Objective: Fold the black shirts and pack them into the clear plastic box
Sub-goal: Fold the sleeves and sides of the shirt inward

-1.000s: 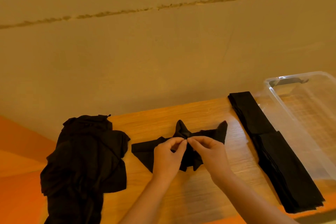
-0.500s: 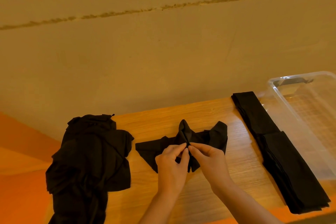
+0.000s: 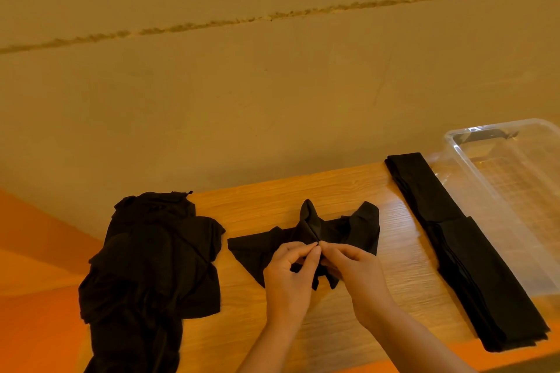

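Wooden tabletop beneath us, our left hand and right hand had crept fractionally nearer while pinching the black shirt mid-fold, folding unfinished, folded stack beyond, clear plastic box farthest, unfilled.

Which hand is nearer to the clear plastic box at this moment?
The right hand. It pinches the black shirt at mid-table, on the side toward the clear plastic box at the right edge. The left hand pinches the same shirt just beyond it, farther from the box.
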Demonstrator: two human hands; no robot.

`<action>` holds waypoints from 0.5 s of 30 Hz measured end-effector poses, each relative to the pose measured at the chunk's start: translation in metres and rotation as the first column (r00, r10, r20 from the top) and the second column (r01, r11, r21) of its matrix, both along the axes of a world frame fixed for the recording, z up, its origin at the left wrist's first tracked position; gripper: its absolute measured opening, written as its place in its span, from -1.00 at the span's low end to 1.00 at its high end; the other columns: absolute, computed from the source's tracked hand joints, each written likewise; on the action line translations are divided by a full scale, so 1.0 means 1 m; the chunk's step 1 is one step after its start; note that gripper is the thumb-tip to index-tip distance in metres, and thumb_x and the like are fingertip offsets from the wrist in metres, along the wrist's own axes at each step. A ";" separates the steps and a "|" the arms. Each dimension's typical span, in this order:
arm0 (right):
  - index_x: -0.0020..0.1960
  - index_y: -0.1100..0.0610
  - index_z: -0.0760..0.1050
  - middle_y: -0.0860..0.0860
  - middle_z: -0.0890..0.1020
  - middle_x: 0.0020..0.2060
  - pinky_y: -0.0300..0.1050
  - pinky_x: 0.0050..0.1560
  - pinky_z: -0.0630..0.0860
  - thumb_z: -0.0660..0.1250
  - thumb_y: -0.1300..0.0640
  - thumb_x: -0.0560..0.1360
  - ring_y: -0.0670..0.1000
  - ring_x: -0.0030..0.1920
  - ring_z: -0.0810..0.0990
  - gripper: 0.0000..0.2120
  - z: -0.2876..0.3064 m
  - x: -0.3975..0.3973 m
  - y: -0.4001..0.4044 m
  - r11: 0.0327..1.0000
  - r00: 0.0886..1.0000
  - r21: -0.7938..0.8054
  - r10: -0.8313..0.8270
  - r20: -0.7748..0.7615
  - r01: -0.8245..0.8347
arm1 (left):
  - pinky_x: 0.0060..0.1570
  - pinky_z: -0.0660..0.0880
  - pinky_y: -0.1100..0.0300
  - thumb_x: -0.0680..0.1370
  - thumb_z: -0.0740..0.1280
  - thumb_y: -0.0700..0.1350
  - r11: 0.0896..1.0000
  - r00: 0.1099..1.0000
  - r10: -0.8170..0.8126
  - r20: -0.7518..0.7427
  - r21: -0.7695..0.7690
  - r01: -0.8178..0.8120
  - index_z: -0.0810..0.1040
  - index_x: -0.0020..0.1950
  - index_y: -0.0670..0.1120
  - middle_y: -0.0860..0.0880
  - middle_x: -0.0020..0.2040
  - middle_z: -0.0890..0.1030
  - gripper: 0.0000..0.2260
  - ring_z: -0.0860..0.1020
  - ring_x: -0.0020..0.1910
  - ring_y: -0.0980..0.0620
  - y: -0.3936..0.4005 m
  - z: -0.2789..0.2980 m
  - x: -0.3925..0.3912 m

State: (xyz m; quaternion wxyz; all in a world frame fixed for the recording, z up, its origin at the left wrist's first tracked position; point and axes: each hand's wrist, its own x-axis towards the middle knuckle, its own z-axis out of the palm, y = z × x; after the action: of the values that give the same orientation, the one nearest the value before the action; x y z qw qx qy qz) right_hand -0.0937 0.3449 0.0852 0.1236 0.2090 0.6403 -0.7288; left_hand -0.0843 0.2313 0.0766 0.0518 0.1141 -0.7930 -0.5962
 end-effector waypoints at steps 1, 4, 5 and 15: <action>-0.09 0.07 0.70 0.05 0.72 -0.14 -0.08 0.09 0.57 0.38 0.10 0.49 -0.01 -0.02 0.67 -0.88 0.001 0.000 0.000 1.000 1.000 -0.030 0.003 0.016 -0.002 | -0.05 0.47 0.44 0.50 0.41 -0.11 0.999 1.000 -0.003 0.028 0.034 0.002 0.69 -0.02 0.02 0.12 -0.04 0.59 -0.90 0.54 0.01 0.26 0.000 -0.001 0.001; -0.07 0.08 0.70 0.06 0.71 -0.11 -0.05 0.11 0.57 0.38 0.10 0.47 0.01 0.01 0.67 -0.87 0.001 0.002 0.000 0.997 1.000 -0.074 0.011 0.028 -0.009 | -0.05 0.47 0.43 0.52 0.39 -0.10 0.999 0.999 -0.031 0.037 0.019 0.031 0.68 0.02 0.03 0.13 -0.02 0.56 -0.88 0.51 0.04 0.27 0.000 -0.002 0.004; -0.05 0.08 0.70 0.05 0.72 -0.10 -0.06 0.11 0.57 0.39 0.10 0.46 0.00 0.00 0.67 -0.87 0.001 0.002 0.001 0.997 1.000 -0.076 0.021 0.022 -0.019 | -0.05 0.48 0.43 0.53 0.38 -0.11 0.999 0.998 -0.045 0.034 0.008 0.045 0.67 0.01 0.06 0.16 -0.04 0.55 -0.88 0.50 0.05 0.27 0.001 -0.002 0.005; -0.06 0.06 0.67 -0.06 0.71 -0.19 -0.29 -0.15 0.55 0.42 0.15 0.47 -0.11 -0.09 0.67 -0.92 0.005 -0.003 0.007 0.997 0.999 0.072 0.042 -0.006 -0.042 | -0.06 0.45 0.45 0.59 0.30 -0.20 0.985 0.985 -0.048 0.165 0.173 0.019 0.64 0.01 0.06 0.09 0.06 0.58 -0.81 0.54 0.04 0.26 -0.009 0.000 -0.013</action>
State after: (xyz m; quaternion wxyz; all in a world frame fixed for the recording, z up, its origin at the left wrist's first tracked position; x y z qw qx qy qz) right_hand -0.0972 0.3517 0.0898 0.1288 0.1970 0.6706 -0.7035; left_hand -0.0976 0.2225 0.0765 -0.0353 0.1547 -0.7422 -0.6511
